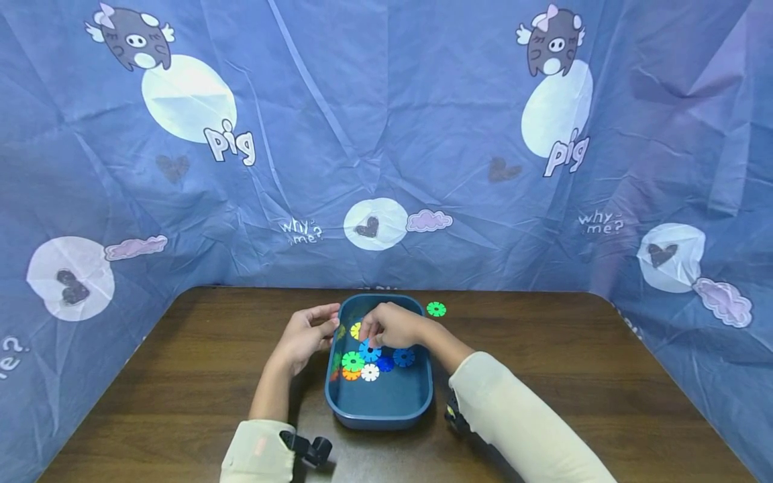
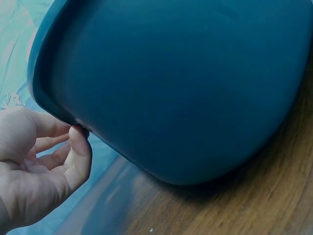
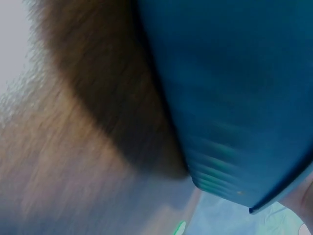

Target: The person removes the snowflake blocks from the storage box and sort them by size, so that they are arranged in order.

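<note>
A dark blue plastic box point(image 1: 380, 399) stands on the table with several notched snowflake discs inside. My left hand point(image 1: 304, 339) pinches the box's left rim between thumb and fingers; the left wrist view shows this hand point(image 2: 44, 166) at the rim from below. My right hand point(image 1: 392, 325) reaches down into the box, its bent fingertips at the edge of a blue snowflake disc point(image 1: 369, 353). Around that disc lie a green disc point(image 1: 347, 363), an orange disc point(image 1: 350, 376), a white disc point(image 1: 370, 373), a dark blue disc point(image 1: 385, 364), a blue disc point(image 1: 410, 357) and a partly covered yellow disc point(image 1: 355, 330).
Outside the box, a green disc point(image 1: 436, 309) lies beyond its right side near the table's back edge. The brown wooden table point(image 1: 531, 376) ends at a blue printed curtain point(image 1: 386, 154). In the right wrist view the box's outer wall point(image 3: 234, 98) fills much of the picture.
</note>
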